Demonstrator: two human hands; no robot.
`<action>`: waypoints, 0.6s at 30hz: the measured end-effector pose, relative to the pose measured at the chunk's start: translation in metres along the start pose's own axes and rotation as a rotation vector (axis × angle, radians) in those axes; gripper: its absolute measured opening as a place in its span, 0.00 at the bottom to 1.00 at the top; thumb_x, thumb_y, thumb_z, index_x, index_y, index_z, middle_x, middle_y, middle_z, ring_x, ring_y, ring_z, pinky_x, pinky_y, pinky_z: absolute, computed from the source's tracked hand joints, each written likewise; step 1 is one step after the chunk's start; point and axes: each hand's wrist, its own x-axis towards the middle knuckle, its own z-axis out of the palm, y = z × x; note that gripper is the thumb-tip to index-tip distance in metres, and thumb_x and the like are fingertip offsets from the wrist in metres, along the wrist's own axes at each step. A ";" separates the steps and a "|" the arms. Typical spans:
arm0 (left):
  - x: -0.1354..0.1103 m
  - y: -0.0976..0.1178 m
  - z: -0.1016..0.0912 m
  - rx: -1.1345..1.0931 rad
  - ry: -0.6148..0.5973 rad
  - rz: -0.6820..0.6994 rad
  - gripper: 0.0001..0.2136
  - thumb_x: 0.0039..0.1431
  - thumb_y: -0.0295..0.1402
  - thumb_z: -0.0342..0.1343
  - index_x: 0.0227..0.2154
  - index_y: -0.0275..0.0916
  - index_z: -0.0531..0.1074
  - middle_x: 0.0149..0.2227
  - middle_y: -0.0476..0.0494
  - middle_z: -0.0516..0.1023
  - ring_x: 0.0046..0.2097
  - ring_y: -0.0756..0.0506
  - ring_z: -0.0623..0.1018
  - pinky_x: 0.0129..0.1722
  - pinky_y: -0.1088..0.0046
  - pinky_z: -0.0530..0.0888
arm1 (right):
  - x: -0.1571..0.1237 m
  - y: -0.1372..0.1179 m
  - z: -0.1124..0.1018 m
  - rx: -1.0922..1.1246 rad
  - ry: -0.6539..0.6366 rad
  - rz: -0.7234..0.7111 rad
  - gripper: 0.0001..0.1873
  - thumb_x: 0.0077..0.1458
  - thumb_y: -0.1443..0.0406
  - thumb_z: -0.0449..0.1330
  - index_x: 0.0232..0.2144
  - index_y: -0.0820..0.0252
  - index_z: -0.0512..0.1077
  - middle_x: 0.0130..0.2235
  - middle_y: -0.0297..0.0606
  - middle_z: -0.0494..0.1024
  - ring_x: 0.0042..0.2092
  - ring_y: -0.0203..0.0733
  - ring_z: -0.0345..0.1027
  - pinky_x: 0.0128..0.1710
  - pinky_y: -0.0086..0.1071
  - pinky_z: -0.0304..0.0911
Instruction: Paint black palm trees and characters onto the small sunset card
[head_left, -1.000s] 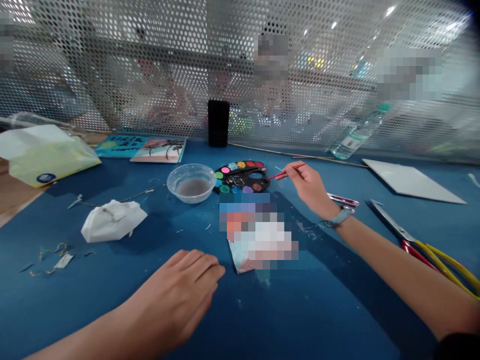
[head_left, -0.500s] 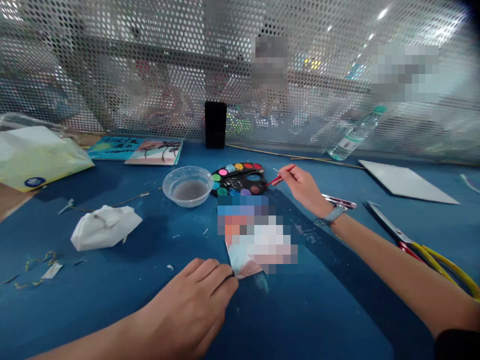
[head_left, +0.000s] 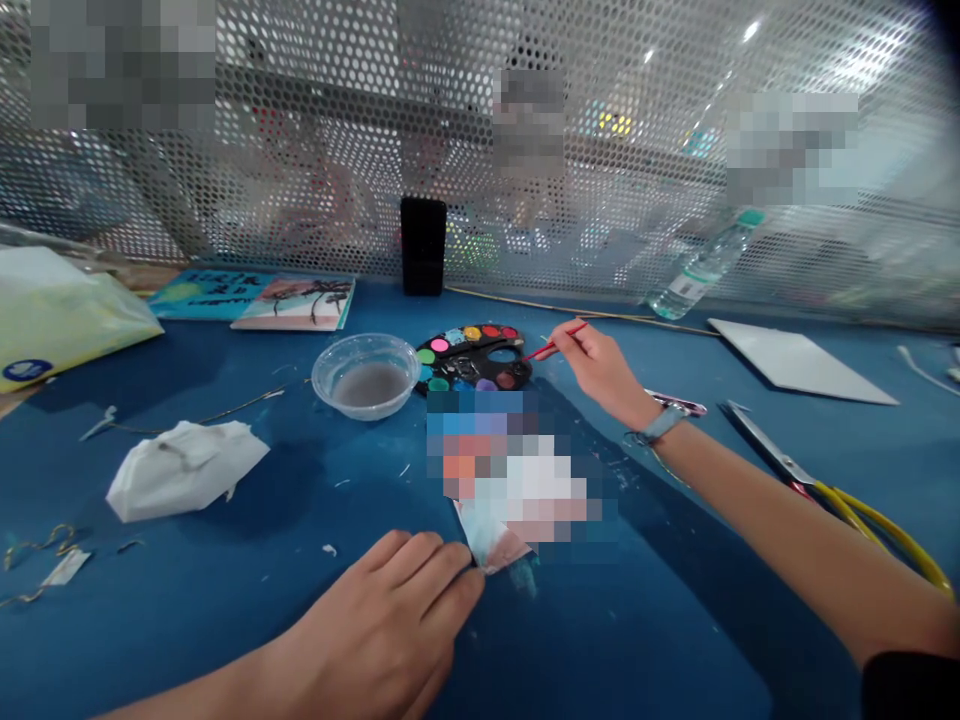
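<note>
My right hand (head_left: 596, 370) grips a thin red paintbrush (head_left: 553, 344), its tip down at the right part of a black paint palette (head_left: 480, 366) near the thumb hole. Round wells of several colours line the palette. My left hand (head_left: 401, 595) lies low on the table with fingers curled, closed on the near corner of a small painted paper (head_left: 491, 540) in pink and pale blue. Most of that paper is blurred out by blocks. Left of the palette stands a clear plastic bowl (head_left: 366, 376) of greyish water.
Crumpled white tissue (head_left: 187, 470) and wire scraps (head_left: 45, 540) lie at left. Yellow-handled scissors (head_left: 795, 470) and a white board (head_left: 802, 360) are at right. A black phone (head_left: 423, 246) and a water bottle (head_left: 705, 268) lean on the perforated metal screen (head_left: 322, 170).
The view has turned slightly right, so most things sit further left. The brush tip has shifted a little up and left over the palette. My left hand stays on the paper's corner.
</note>
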 end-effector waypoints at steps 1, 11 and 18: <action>0.000 -0.002 0.000 0.009 0.007 0.007 0.18 0.71 0.29 0.40 0.58 0.40 0.68 0.55 0.47 0.78 0.52 0.42 0.78 0.51 0.61 0.71 | 0.001 -0.001 -0.001 -0.014 -0.012 -0.009 0.23 0.66 0.44 0.51 0.33 0.55 0.71 0.33 0.39 0.83 0.31 0.43 0.72 0.37 0.36 0.63; 0.002 -0.007 -0.004 0.134 0.144 0.021 0.22 0.74 0.31 0.32 0.51 0.42 0.73 0.52 0.51 0.82 0.49 0.44 0.81 0.48 0.62 0.71 | 0.003 0.002 -0.005 -0.110 -0.035 -0.028 0.18 0.68 0.52 0.49 0.35 0.55 0.72 0.37 0.42 0.84 0.41 0.49 0.77 0.47 0.43 0.63; 0.003 -0.013 -0.003 0.162 0.167 0.031 0.20 0.74 0.32 0.36 0.52 0.43 0.74 0.52 0.52 0.82 0.49 0.45 0.81 0.47 0.63 0.72 | -0.001 -0.002 -0.007 -0.147 -0.074 -0.050 0.15 0.67 0.57 0.51 0.34 0.55 0.73 0.35 0.39 0.83 0.41 0.49 0.77 0.52 0.46 0.60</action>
